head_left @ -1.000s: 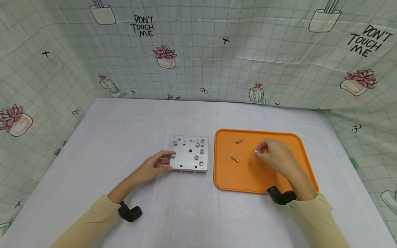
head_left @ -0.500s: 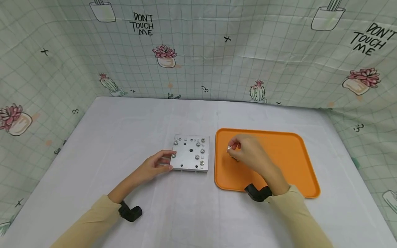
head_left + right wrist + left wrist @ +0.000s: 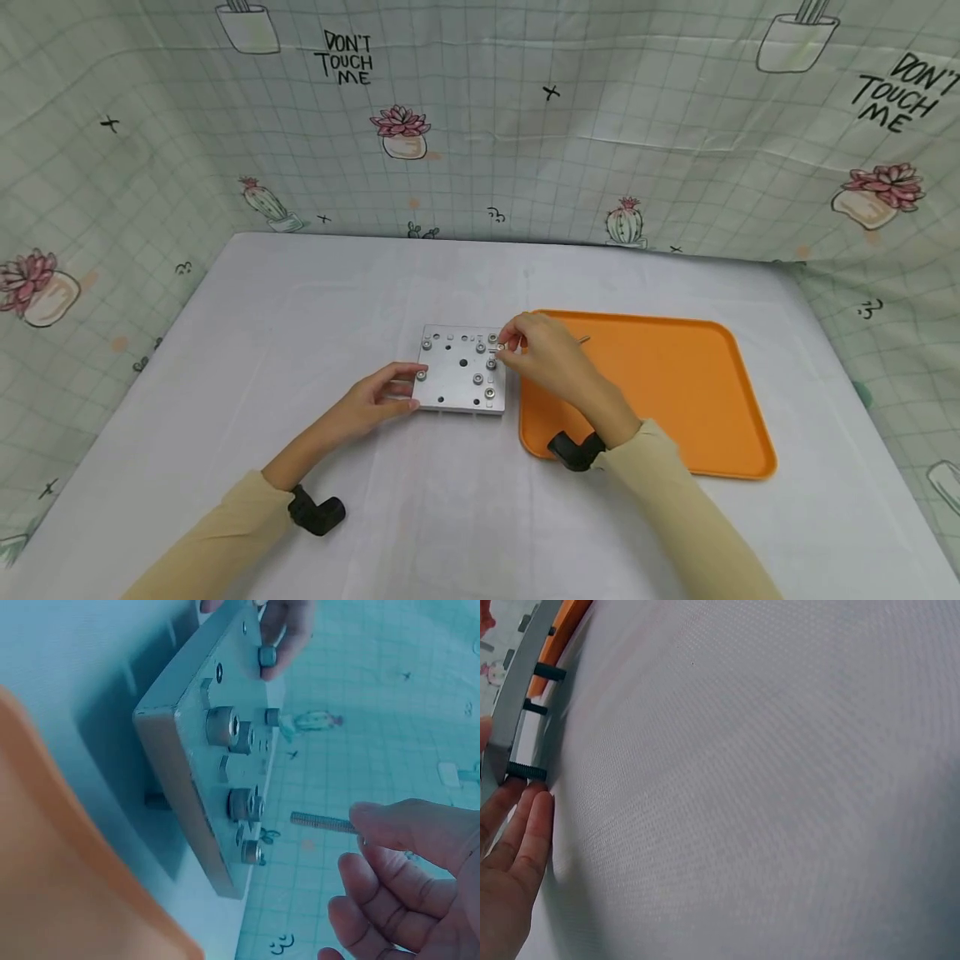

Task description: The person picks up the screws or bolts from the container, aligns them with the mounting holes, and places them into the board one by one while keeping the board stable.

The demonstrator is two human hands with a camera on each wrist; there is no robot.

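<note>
A silver metal plate (image 3: 453, 387) with drilled holes lies on the white cloth, several socket-head screws standing in it. Its left edge is held by my left hand (image 3: 378, 396), one finger on top near a screw and the thumb at the front corner. Beneath the plate, threaded screw ends (image 3: 549, 671) stick out in the left wrist view. Over the plate's right edge, my right hand (image 3: 551, 354) pinches a loose screw (image 3: 324, 823) between thumb and forefinger. That screw's threaded shank points towards the plate, apart from it; its head is hidden by the fingers.
An orange tray (image 3: 675, 408) sits just right of the plate, partly under my right forearm. One screw (image 3: 583, 339) in it shows beside the right hand. A patterned cloth backdrop (image 3: 480, 125) rises behind the table.
My right hand has moved left from above the tray to the plate's right edge, carrying the pinched screw. The left hand and the plate have stayed in place.
</note>
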